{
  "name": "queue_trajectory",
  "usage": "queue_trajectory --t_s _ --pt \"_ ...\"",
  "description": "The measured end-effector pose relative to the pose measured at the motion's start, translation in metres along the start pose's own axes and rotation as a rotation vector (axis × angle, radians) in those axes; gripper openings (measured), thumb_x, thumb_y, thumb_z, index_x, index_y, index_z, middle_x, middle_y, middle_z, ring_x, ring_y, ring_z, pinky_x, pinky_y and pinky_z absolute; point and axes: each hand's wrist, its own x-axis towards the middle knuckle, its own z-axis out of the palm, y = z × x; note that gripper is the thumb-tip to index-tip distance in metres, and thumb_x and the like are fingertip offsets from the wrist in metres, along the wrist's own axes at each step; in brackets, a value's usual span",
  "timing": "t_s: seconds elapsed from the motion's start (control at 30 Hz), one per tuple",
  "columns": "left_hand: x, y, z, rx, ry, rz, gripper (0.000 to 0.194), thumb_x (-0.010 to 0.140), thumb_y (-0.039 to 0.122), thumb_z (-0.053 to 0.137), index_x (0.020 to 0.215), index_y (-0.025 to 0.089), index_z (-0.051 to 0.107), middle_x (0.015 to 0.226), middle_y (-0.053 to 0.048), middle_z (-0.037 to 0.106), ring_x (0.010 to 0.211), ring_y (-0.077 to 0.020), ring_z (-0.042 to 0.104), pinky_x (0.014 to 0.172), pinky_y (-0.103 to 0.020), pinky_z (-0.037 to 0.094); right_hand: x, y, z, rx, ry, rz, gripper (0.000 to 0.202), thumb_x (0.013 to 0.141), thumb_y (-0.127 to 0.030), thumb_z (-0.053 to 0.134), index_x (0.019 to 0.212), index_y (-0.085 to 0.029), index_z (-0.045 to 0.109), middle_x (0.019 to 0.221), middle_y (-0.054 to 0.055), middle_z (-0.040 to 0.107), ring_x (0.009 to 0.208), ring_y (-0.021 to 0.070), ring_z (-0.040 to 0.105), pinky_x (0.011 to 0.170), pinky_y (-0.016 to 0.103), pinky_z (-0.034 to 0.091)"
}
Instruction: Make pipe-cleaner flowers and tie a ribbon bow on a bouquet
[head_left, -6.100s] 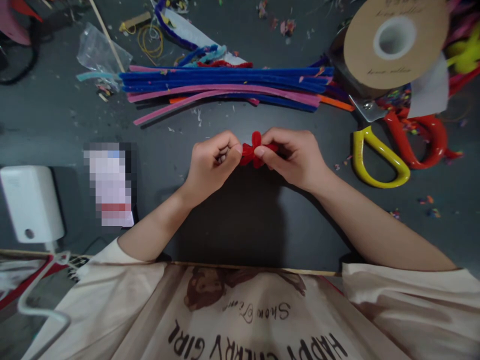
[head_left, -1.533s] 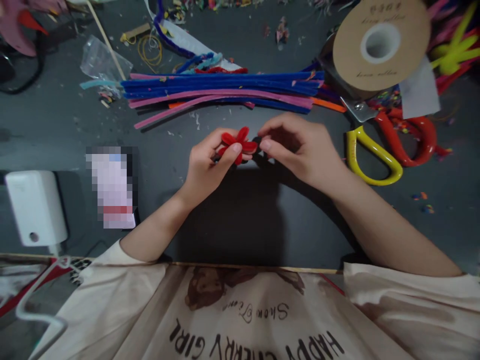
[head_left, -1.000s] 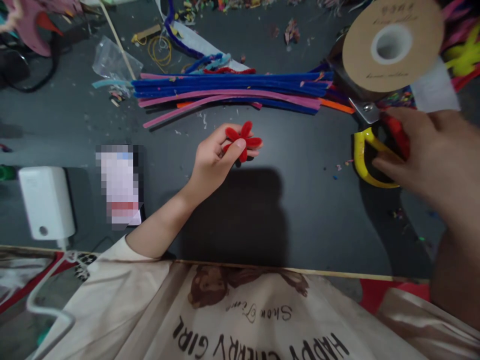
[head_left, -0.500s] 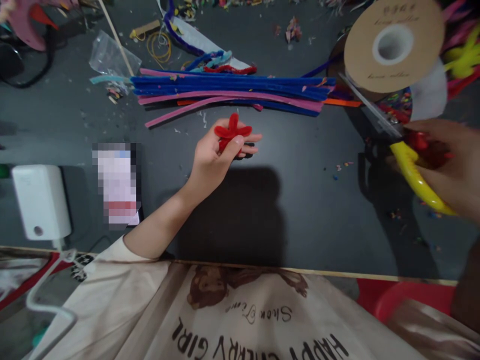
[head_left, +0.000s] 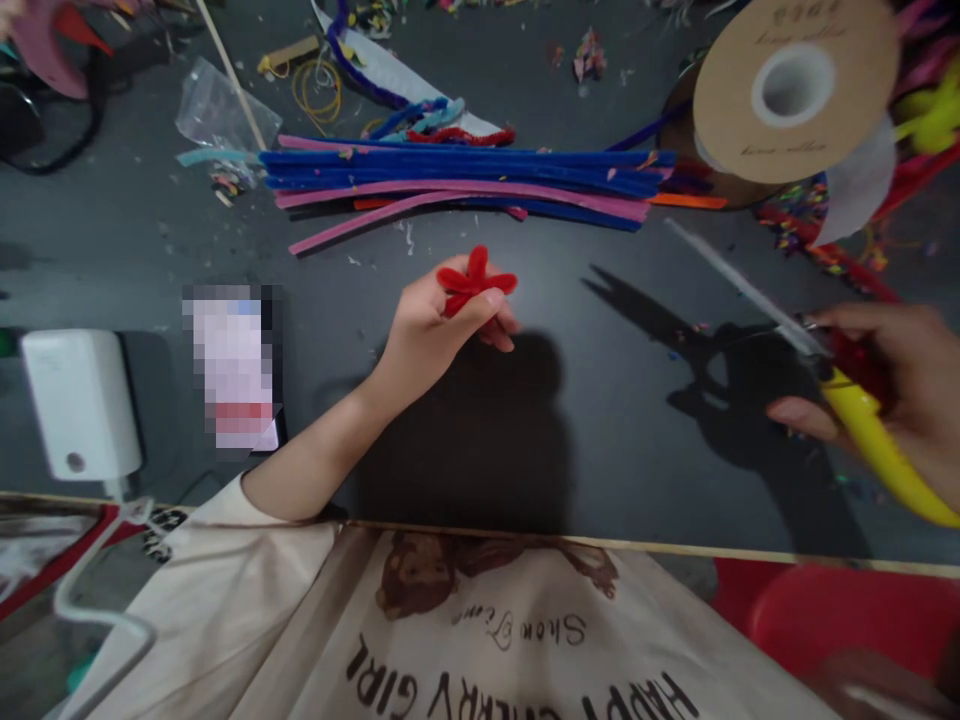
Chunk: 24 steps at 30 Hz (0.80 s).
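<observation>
My left hand [head_left: 442, 315] pinches a red pipe-cleaner flower [head_left: 477, 279] between thumb and fingers, its looped petals spread above the thumb. Off to the right, my right hand [head_left: 907, 390] is wrapped round a pair of scissors [head_left: 874, 425] with yellow on the handle, raised over the table with the blades pointing up and left. Something dark red shows at the handle inside that hand; I cannot tell whether it is part of the scissors. Beyond my left hand lies a bundle of blue and pink pipe cleaners [head_left: 465, 170].
A ribbon spool [head_left: 720, 110] stands at the back right beside colourful scraps. On the left are a phone [head_left: 232, 370] with a blurred screen and a white power bank [head_left: 81, 405] with a cable. A clear plastic bag [head_left: 217, 110] and yellow wire [head_left: 316, 95] lie at the back left.
My right hand has brought the scissors down towards me and away from the spool. The left hand, still holding the red flower, has shifted slightly right and nearer, its fingers curling in more.
</observation>
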Motion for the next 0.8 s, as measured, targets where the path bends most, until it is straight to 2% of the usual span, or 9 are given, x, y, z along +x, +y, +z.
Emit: queue_trajectory --t_s 0.13,0.23,0.43,0.8 --pt "-0.002 0.003 -0.001 0.026 -0.064 0.003 0.002 0.077 0.014 0.056 0.076 0.013 0.054 0.054 0.007 0.059 0.042 -0.0015 0.054 0.042 -0.012 0.045 0.018 -0.043 -0.017 0.095 0.060 -0.234 0.056 0.085 -0.069 0.026 0.096 -0.019 0.048 0.064 0.000 0.053 0.048 0.0109 0.051 0.046 0.022 0.040" --pt "-0.001 0.004 -0.005 0.081 -0.075 0.027 0.006 0.076 0.014 0.058 0.071 0.013 0.054 0.052 0.007 0.054 0.042 0.0004 0.050 0.041 -0.010 0.042 0.029 -0.057 -0.020 0.129 0.047 -0.309 0.053 0.085 -0.068 0.030 0.093 -0.019 0.049 0.060 -0.002 0.049 0.044 0.0102 0.049 0.043 0.021 0.039" --pt "0.000 0.004 -0.006 0.164 -0.091 0.052 0.009 0.077 0.017 0.059 0.070 0.013 0.055 0.052 0.006 0.053 0.043 0.0008 0.048 0.041 -0.008 0.041 0.035 -0.058 -0.015 0.182 -0.009 -0.341 0.052 0.085 -0.067 0.034 0.095 -0.019 0.051 0.065 -0.001 0.054 0.047 0.0101 0.053 0.044 0.021 0.041" --pt "-0.002 0.001 -0.007 0.255 -0.126 0.119 0.012 0.078 0.021 0.060 0.070 0.013 0.056 0.053 0.005 0.054 0.043 0.0004 0.049 0.042 -0.008 0.041 0.037 -0.059 -0.014 0.194 0.029 -0.415 0.055 0.086 -0.065 0.035 0.097 -0.015 0.054 0.064 0.001 0.058 0.047 0.0103 0.056 0.044 0.020 0.043"
